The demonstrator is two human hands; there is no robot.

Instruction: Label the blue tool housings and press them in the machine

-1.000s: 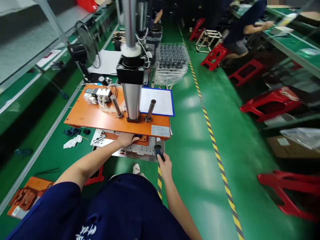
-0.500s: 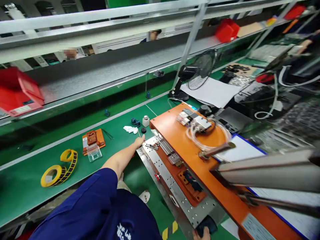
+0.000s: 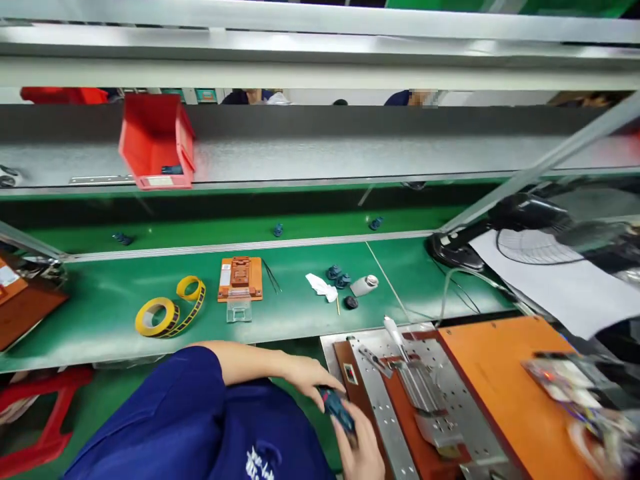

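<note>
Between my hands, in front of my body, is a small dark blue device with a pink-red spot near its upper end; its exact kind is unclear. My left hand is closed on the upper end, thumb and fingers around it. Round its lower end wrap the fingers of my right hand. Just right of both hands lies the metal base plate of a press-like fixture, with a steel slide and a white-tipped tool on it.
On the green bench lie an orange jig, tweezers, a yellow tape roll, a white cloth, dark blue parts, and a small bottle. A red bin sits on the shelf; a black fan stands right.
My view has turned left. My left hand has left the fixture's edge and moved onto the dark blue device. My right hand has come from the fixture's near end to my body's front.
</note>
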